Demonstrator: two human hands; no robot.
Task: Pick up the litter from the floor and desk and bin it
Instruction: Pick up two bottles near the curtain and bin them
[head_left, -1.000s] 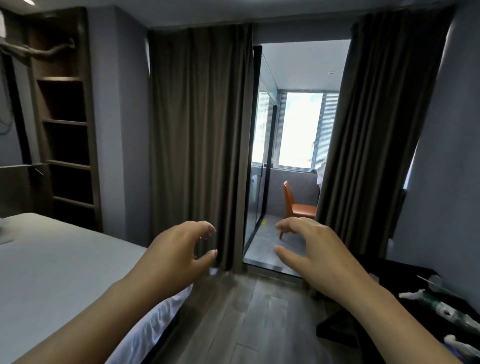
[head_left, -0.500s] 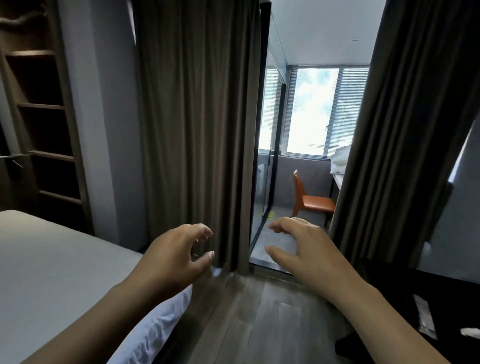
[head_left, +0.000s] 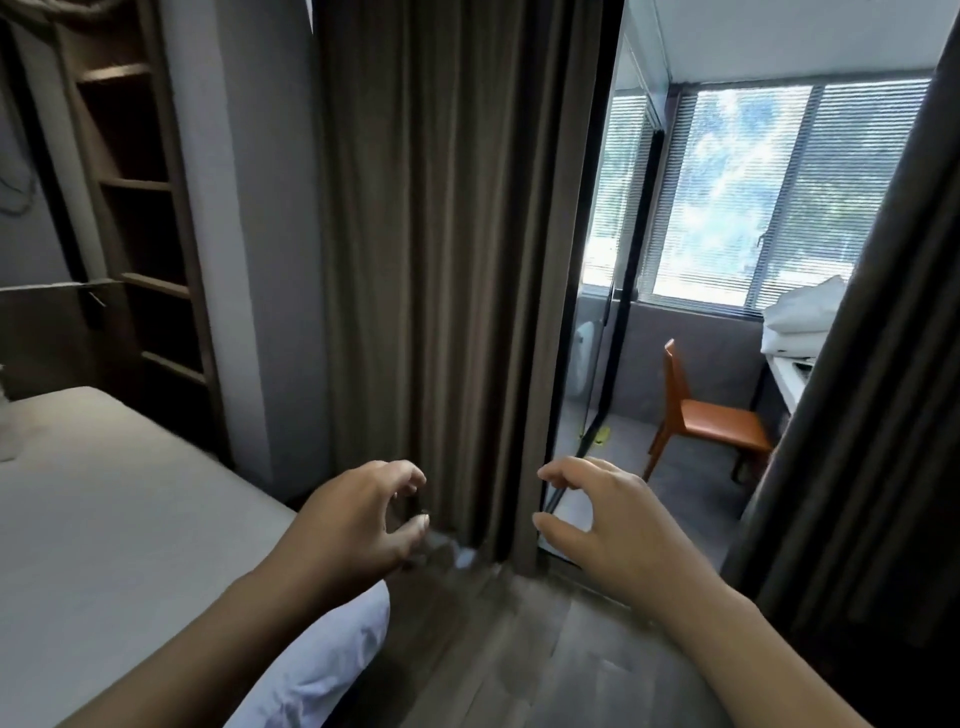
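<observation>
My left hand (head_left: 358, 519) and my right hand (head_left: 597, 519) are both held out in front of me at waist height, fingers loosely curled, holding nothing. A small pale scrap (head_left: 457, 555) lies on the wooden floor at the foot of the brown curtain, just right of my left thumb. A small yellow bit (head_left: 601, 435) lies on the grey floor of the balcony room beyond the doorway. No bin is in view.
A bed (head_left: 104, 519) with a white sheet fills the left. Brown curtains (head_left: 441, 260) flank a glass door frame (head_left: 618, 312). Beyond stand an orange chair (head_left: 706, 421) and a white counter with bedding (head_left: 800, 322). Wooden shelves (head_left: 140, 208) rise at the far left.
The view has moved forward and turned left toward the doorway; the dark desk with litter at the right has left the frame. Both hands stay raised and empty.
</observation>
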